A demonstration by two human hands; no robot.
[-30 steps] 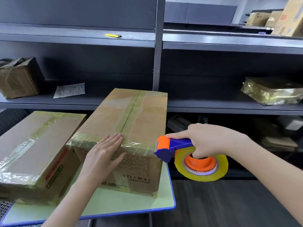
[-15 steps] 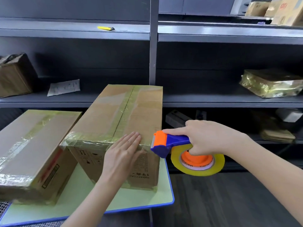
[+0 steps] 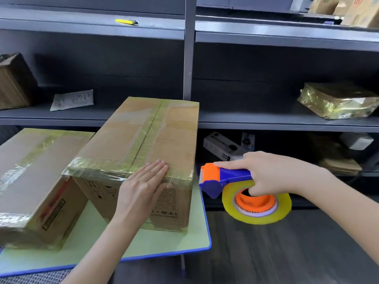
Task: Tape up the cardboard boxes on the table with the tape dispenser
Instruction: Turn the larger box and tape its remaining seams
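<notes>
Grey metal shelving (image 3: pixel 188 58) spans the view from 9 through 12 to 3 o'clock. Its shelves carry a brown taped carton (image 3: pixel 14 80) and a flat grey pouch (image 3: pixel 71 99) at 9 o'clock. A parcel (image 3: pixel 336 99) in crinkled gold-toned film sits at 3 o'clock, with stacked cartons (image 3: pixel 359 9) at 1 o'clock. A slim yellow tool (image 3: pixel 126 21) lies at 11 o'clock; its type cannot be told.

The table (image 3: pixel 164 240), at 7 o'clock, has a pale green top, blue edging and a rounded corner. It bears two cardboard boxes, both closed, so their contents are not visible.

The larger box (image 3: pixel 143 140) stands at centre. Glossy yellowish tape runs along its top seam, and a wrinkled band crosses its near top edge. The second box (image 3: pixel 30 171), at 8 o'clock, lies just beside it, its edges bound in creased tape.

The tape dispenser (image 3: pixel 225 177), at 4 o'clock, is held off the table's right edge. It is level with the larger box's near right corner, and a narrow gap separates them. It has a blue body, an orange toothed head and an orange hub carrying the yellow tape roll (image 3: pixel 283 210).

The right hand (image 3: pixel 264 173) grips the dispenser handle, with the index finger laid along the top toward the orange head. The left hand (image 3: pixel 139 187) lies flat with fingers straight and together, pressed over the larger box's near top edge.
</notes>
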